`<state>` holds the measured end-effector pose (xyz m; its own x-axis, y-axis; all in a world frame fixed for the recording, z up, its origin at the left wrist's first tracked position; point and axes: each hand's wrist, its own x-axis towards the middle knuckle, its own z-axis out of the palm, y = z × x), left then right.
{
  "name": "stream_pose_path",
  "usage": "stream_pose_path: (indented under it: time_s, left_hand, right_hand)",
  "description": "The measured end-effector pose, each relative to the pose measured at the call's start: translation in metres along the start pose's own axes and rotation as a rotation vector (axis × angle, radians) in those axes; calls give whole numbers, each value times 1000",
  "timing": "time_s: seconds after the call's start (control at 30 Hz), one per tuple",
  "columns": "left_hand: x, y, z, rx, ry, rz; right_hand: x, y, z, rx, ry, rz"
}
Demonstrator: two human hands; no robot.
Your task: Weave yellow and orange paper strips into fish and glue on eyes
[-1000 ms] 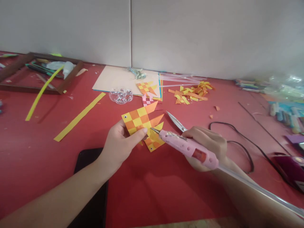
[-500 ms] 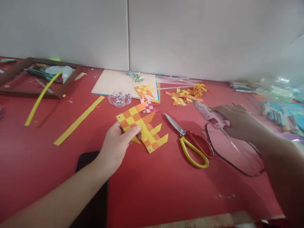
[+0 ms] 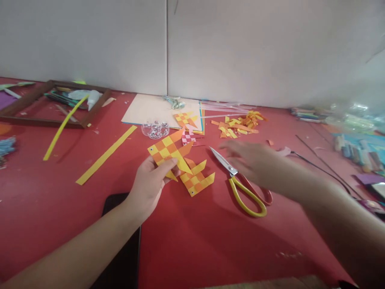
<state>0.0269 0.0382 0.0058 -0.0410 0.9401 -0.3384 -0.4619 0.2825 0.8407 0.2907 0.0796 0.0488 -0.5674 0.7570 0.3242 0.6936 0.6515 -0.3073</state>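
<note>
Two woven paper fish in orange and yellow checks [image 3: 197,182], each with a small googly eye, are pinched between the thumb and fingers of my left hand [image 3: 153,180]. One fish overlaps the other. My right hand [image 3: 251,160] is blurred over the table, just above the scissors [image 3: 231,170], which have one yellow and one red handle. Its fingers point left and are smeared, so their shape and whether they hold anything cannot be made out.
The red table [image 3: 177,241] holds yellow strips [image 3: 105,155], a wooden frame [image 3: 45,122] with tools, a clear tray of eyes [image 3: 155,129], paper scraps [image 3: 237,126], a black phone-like slab [image 3: 120,253], paper sheets [image 3: 147,108] and a thin cord [image 3: 321,166].
My right hand has let go of the pink glue gun and moved left towards the scissors. The two fish have spread slightly apart in my left hand. The view has shifted a little.
</note>
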Motion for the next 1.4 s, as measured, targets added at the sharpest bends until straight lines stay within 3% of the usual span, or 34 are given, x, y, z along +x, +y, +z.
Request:
stream_pose_path:
  time_s: [0.07, 0.1, 0.2, 0.53, 0.7, 0.83, 1.0, 1.1, 1.23, 1.4]
  left_hand:
    - [0, 0, 0, -22, 19, 18]
    - [1, 0, 0, -30, 24, 23]
    - [1, -1, -1, -38, 25, 30]
    - [1, 1, -1, -44, 23, 5]
    - [0, 0, -3, -17, -63, -35]
    - [-1, -1, -2, 5, -112, -2]
    - [0, -2, -2, 25, -87, -5]
    - [0, -2, -2, 36, -110, 8]
    - [-2, -4, -3, 111, -138, 0]
    - [-6, -8, -5, 265, -168, 77]
  right_hand:
    - [20, -33, 20, 13, -195, -101]
    - [28, -44, 28, -5, -381, -138]
    - [44, -56, 41, -46, -582, -101]
    - [39, -46, 35, 45, -712, 148]
    - [29, -44, 33, 160, -664, 179]
    - [14, -41, 28, 404, -582, 419]
    - [-2, -39, 35, 1100, -207, 648]
    - [-4, -44, 46, 1369, -28, 749]
    - [-4, -54, 58, 1516, 6, 837]
    - [-7, -55, 66, 1486, -4, 909]
